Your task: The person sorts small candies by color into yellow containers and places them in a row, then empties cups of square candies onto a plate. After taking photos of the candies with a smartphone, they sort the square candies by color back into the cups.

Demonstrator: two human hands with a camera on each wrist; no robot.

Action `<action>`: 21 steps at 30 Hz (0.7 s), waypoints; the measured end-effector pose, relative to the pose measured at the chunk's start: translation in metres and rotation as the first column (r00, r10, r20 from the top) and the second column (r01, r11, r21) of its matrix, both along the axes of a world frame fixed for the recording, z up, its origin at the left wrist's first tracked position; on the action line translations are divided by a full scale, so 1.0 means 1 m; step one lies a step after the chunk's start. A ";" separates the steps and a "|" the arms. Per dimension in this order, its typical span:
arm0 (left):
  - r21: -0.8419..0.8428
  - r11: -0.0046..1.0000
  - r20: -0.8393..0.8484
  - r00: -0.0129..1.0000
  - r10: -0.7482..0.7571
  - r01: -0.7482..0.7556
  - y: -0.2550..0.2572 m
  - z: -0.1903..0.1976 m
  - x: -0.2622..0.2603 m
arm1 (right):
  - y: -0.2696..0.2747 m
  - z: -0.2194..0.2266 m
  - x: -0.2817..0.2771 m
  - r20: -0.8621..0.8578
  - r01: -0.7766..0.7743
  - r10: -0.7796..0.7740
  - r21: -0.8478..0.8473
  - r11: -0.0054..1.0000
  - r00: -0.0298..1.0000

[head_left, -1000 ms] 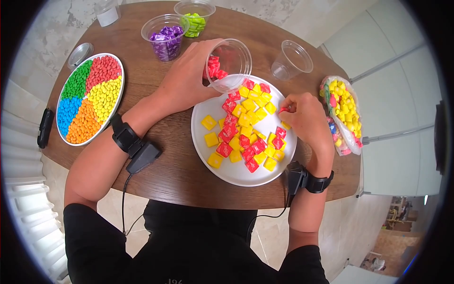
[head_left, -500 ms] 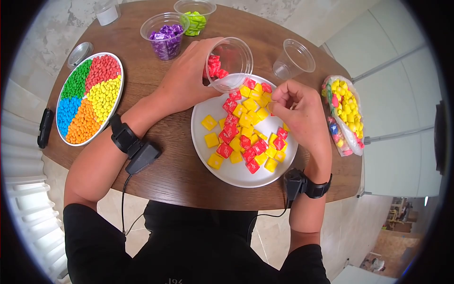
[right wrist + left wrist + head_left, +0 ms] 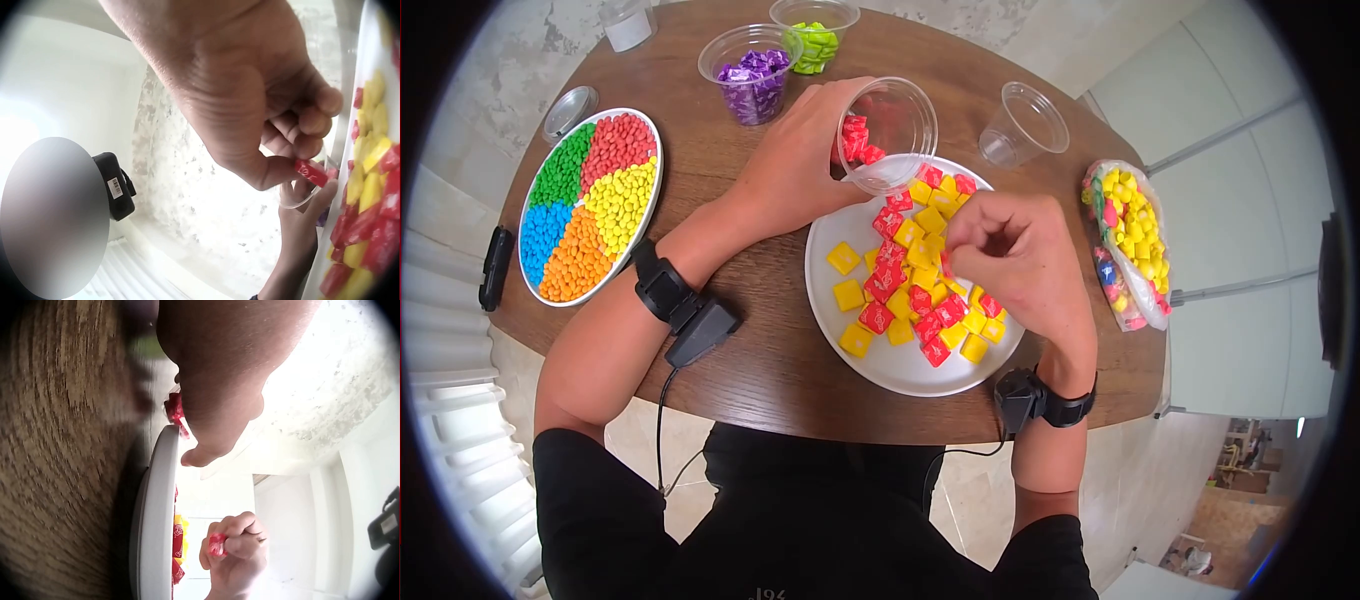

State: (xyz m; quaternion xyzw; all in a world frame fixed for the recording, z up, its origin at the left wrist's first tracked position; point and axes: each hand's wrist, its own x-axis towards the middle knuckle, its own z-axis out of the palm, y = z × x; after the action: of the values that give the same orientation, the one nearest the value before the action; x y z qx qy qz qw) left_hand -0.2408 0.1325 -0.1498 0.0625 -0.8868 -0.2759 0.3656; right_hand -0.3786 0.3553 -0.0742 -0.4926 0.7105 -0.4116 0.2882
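My left hand [image 3: 795, 165] grips a clear plastic cup [image 3: 910, 130], tipped over the far edge of a white plate [image 3: 825, 335]. Inside the cup lie several red wrapped candies [image 3: 855, 140]. Above the plate's right half, my right hand [image 3: 1032, 255] pinches a red wrapped candy [image 3: 311, 173] between thumb and fingers; the left wrist view also shows this candy [image 3: 217, 545]. Yellow candies [image 3: 855, 340] and red candies [image 3: 886, 265] are spread over the plate in a mixed heap, partly hidden behind the right hand.
Cups of purple candies [image 3: 752, 88] and green candies [image 3: 813, 50] stand at the back. Another clear cup [image 3: 1018, 130] is beyond the plate, and a bag of candies [image 3: 1135, 230] lies at right. At left is a plate of colour-sorted candies [image 3: 585, 215] near a round lid [image 3: 570, 115].
My right hand has moved left from the plate's right edge to over the candies, still pinching the red candy. The left hand and its cup have hardly moved.
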 end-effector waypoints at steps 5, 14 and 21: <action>-0.001 1.000 0.008 1.000 -0.016 0.016 0.000 0.001 0.001 | -0.016 -0.001 0.019 0.079 0.111 -0.086 -0.397 0.911 0.993; 0.010 1.000 0.022 1.000 0.006 -0.007 0.001 0.002 0.001 | -0.010 -0.022 -0.030 -0.236 0.381 -0.456 -0.305 0.873 0.858; 0.003 1.000 0.011 1.000 0.004 -0.004 0.001 0.001 0.000 | -0.013 -0.035 -0.036 -0.506 0.263 -0.327 -0.195 0.945 0.798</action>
State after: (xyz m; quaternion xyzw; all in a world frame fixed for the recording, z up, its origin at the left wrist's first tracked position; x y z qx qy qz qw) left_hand -0.2404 0.1335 -0.1485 0.0665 -0.8882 -0.2762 0.3611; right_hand -0.4142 0.3427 -0.1096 -0.4859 0.8054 -0.3391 -0.0164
